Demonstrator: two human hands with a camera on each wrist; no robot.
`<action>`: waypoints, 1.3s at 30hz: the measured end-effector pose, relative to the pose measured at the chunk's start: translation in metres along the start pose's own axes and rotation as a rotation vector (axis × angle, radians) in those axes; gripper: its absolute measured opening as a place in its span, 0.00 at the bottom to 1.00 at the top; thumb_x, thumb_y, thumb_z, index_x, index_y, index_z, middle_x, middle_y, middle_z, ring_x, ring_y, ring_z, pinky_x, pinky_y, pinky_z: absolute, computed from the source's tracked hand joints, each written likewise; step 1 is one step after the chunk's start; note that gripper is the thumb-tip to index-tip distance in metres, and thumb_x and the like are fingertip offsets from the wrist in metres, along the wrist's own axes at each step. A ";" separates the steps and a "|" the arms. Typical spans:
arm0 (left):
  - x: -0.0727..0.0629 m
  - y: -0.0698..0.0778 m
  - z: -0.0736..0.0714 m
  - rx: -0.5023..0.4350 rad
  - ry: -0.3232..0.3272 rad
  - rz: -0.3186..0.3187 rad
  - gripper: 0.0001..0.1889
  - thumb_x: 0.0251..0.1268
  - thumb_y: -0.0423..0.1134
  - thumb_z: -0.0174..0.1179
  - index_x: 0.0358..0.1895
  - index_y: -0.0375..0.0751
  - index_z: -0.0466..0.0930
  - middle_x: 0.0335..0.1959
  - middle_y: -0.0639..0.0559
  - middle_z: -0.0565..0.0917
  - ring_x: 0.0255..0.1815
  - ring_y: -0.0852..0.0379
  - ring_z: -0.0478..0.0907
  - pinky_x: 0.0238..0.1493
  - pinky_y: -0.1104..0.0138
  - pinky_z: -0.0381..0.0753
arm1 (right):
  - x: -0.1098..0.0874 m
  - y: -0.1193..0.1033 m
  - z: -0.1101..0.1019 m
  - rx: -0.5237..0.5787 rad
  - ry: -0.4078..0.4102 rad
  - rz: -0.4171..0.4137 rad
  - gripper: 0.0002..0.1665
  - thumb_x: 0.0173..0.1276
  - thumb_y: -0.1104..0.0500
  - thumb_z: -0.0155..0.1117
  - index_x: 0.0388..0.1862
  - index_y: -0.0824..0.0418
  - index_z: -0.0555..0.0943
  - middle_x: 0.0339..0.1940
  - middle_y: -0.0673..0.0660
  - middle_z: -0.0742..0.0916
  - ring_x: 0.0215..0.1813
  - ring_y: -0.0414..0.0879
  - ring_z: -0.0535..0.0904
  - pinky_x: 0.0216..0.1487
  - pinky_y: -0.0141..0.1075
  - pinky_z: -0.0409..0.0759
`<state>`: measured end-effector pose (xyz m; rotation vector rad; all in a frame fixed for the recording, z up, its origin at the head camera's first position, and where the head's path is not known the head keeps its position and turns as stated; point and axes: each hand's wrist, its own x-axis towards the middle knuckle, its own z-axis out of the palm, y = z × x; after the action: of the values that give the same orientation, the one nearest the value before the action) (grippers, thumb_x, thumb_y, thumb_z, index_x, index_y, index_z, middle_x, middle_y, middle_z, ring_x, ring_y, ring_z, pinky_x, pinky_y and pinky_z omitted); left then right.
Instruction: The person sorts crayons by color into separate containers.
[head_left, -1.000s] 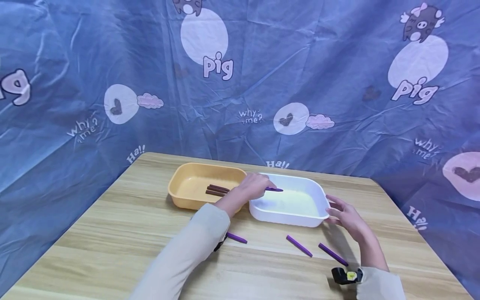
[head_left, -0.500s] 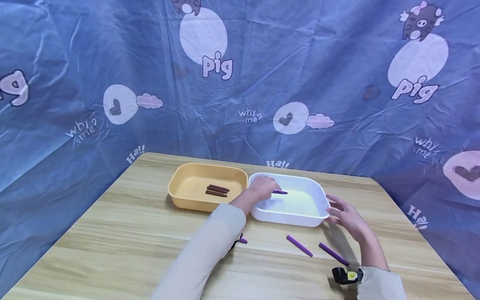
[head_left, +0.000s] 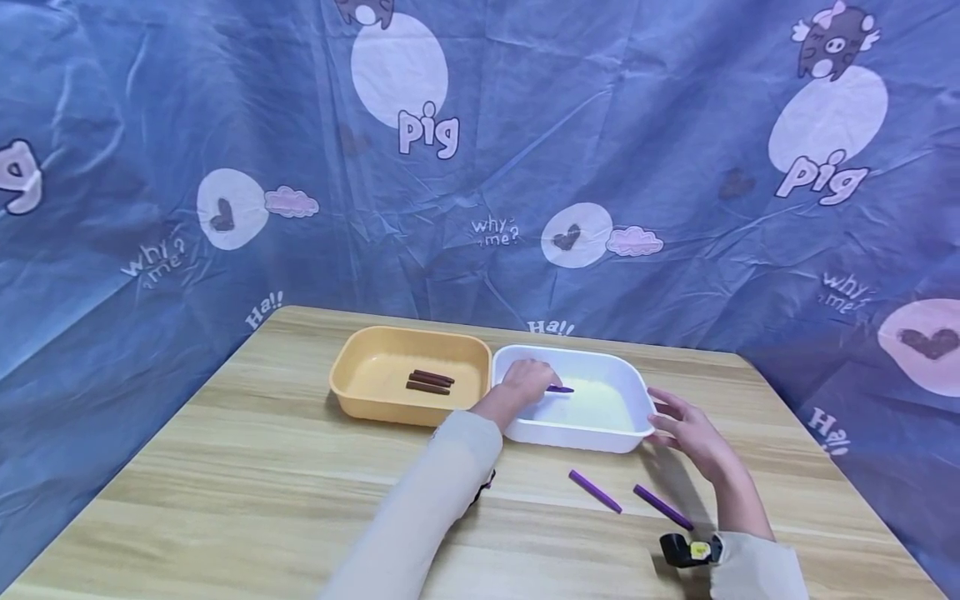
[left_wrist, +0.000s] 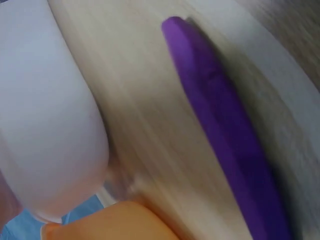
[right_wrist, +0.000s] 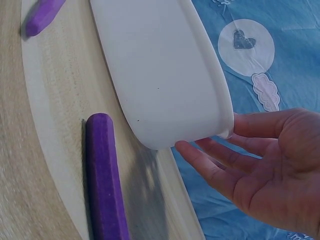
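My left hand reaches over the near left side of the white tray. It pinches a purple crayon low inside the tray; the fingertips are hidden behind the hand. At the tray's right end, my right hand touches the outer wall and rim with extended fingers, as the right wrist view shows. Two more purple crayons lie on the table in front, one at centre and one nearer the right wrist. Below my left wrist another purple crayon lies on the table, mostly covered in the head view.
An orange tray stands against the white tray's left side, with several brown crayons inside. Both trays sit toward the back of the wooden table. A blue printed cloth hangs behind it.
My left hand has moved right and slightly down into the white tray with the purple crayon. Its forearm now covers most of a crayon on the table. My right hand stays at the tray's end.
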<state>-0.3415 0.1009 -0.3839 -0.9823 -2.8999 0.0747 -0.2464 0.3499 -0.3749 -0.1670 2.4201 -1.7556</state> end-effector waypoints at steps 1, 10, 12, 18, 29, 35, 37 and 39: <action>0.000 0.000 0.001 -0.005 0.001 -0.004 0.20 0.64 0.32 0.53 0.53 0.63 0.79 0.49 0.60 0.80 0.46 0.60 0.75 0.43 0.70 0.74 | 0.000 0.000 0.000 0.000 0.000 0.002 0.35 0.70 0.67 0.47 0.69 0.76 0.45 0.63 0.81 0.59 0.48 0.43 0.75 0.48 0.39 0.77; -0.001 0.002 0.005 -0.015 0.011 -0.024 0.19 0.66 0.33 0.50 0.52 0.61 0.80 0.49 0.60 0.80 0.46 0.59 0.76 0.43 0.70 0.74 | 0.000 0.000 0.000 0.004 0.004 0.004 0.35 0.70 0.67 0.47 0.69 0.76 0.45 0.63 0.81 0.59 0.48 0.46 0.76 0.48 0.39 0.77; -0.002 0.000 0.003 -0.008 0.007 -0.018 0.20 0.65 0.31 0.51 0.53 0.61 0.79 0.51 0.60 0.79 0.48 0.59 0.75 0.44 0.70 0.74 | 0.000 -0.001 0.001 0.006 0.002 0.003 0.35 0.70 0.67 0.47 0.69 0.76 0.45 0.62 0.81 0.59 0.48 0.46 0.76 0.48 0.40 0.77; -0.008 -0.010 -0.012 -0.010 0.018 0.042 0.24 0.58 0.28 0.57 0.53 0.60 0.79 0.50 0.59 0.79 0.47 0.59 0.76 0.39 0.71 0.76 | 0.001 -0.001 0.000 0.007 -0.005 0.003 0.35 0.70 0.67 0.47 0.69 0.76 0.45 0.63 0.81 0.58 0.49 0.47 0.76 0.49 0.40 0.77; -0.054 -0.037 -0.038 -0.031 0.151 0.143 0.19 0.57 0.31 0.61 0.50 0.55 0.82 0.44 0.55 0.80 0.39 0.57 0.77 0.26 0.72 0.75 | 0.000 -0.001 -0.003 0.010 -0.002 -0.004 0.35 0.70 0.68 0.47 0.69 0.76 0.45 0.62 0.82 0.58 0.48 0.46 0.76 0.47 0.38 0.77; -0.089 -0.047 -0.046 -0.031 0.235 0.217 0.18 0.53 0.30 0.63 0.47 0.51 0.83 0.42 0.54 0.81 0.35 0.57 0.77 0.23 0.73 0.74 | 0.000 0.000 -0.002 0.008 -0.008 -0.002 0.34 0.70 0.68 0.46 0.69 0.76 0.45 0.62 0.82 0.58 0.47 0.45 0.76 0.47 0.38 0.78; -0.101 -0.050 -0.046 -0.029 0.263 0.255 0.17 0.52 0.31 0.64 0.47 0.50 0.84 0.41 0.54 0.81 0.36 0.58 0.77 0.26 0.72 0.75 | 0.000 0.000 -0.002 0.007 -0.006 -0.002 0.34 0.70 0.67 0.46 0.69 0.76 0.45 0.62 0.81 0.58 0.47 0.44 0.76 0.47 0.37 0.78; -0.112 -0.052 -0.045 -0.025 0.296 0.302 0.16 0.53 0.31 0.64 0.46 0.49 0.84 0.40 0.54 0.81 0.37 0.58 0.77 0.30 0.71 0.76 | 0.000 0.000 -0.002 0.010 -0.006 -0.002 0.34 0.70 0.67 0.47 0.69 0.76 0.45 0.62 0.81 0.58 0.48 0.44 0.76 0.47 0.37 0.78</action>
<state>-0.2801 -0.0074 -0.3422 -1.3047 -2.4759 -0.0831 -0.2469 0.3513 -0.3743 -0.1728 2.4080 -1.7646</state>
